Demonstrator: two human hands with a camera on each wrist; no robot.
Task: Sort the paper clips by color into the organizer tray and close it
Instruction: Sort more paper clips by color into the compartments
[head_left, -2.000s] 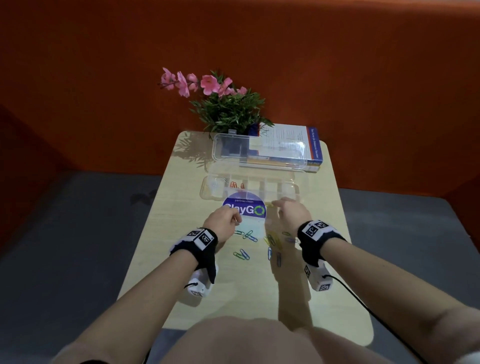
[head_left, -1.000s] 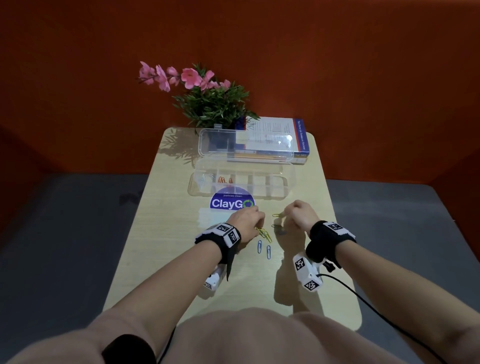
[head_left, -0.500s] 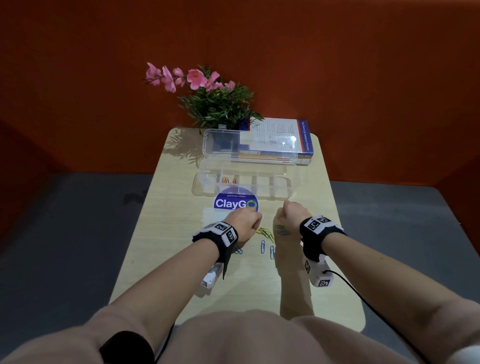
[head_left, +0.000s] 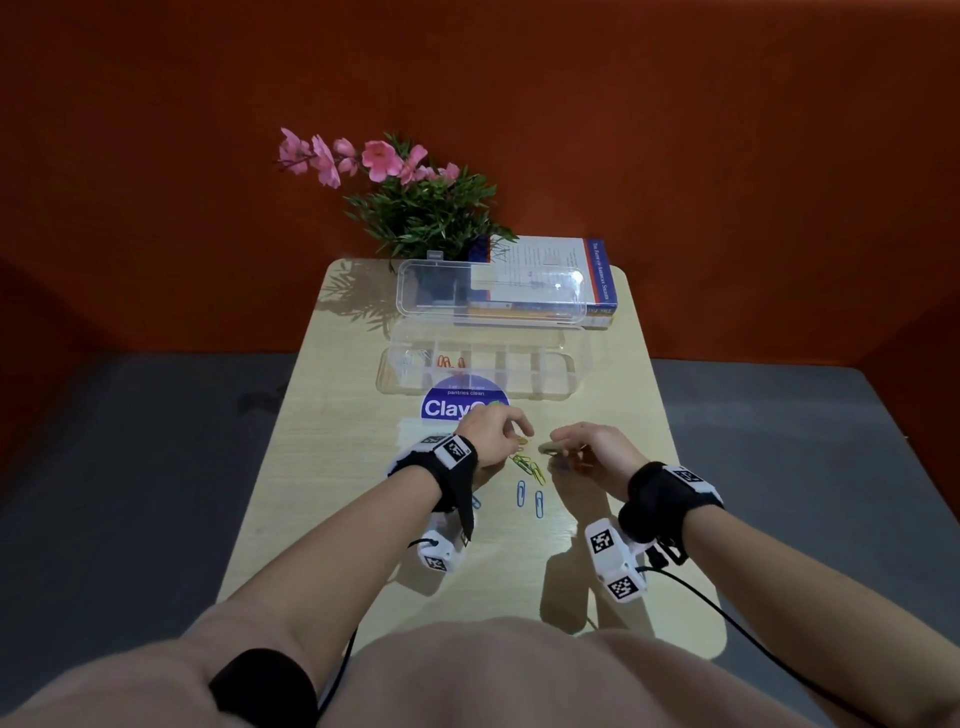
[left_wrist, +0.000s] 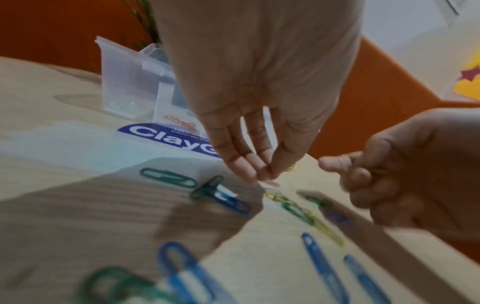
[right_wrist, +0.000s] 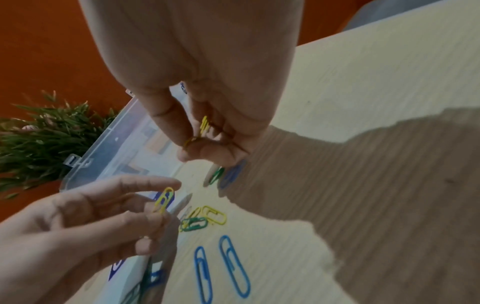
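The clear organizer tray lies open mid-table, its lid standing up behind. Orange clips fill one left compartment, and pale clips fill the one beside it. My left hand pinches one yellow paper clip just above the table. My right hand hovers close by and grips several yellow clips in its curled fingers. Between the hands lies a tangle of yellow and green clips. Two blue clips lie nearer me. More green and blue clips lie under my left wrist.
A round blue ClayGo sticker sits on the table just in front of the tray. A book and a potted plant with pink flowers stand behind the lid. The table is narrow, with grey floor on both sides.
My left hand has picked a yellow clip off the pile and holds it above the table. My right hand has drawn slightly right and rolled outward, still gripping its yellow clips.
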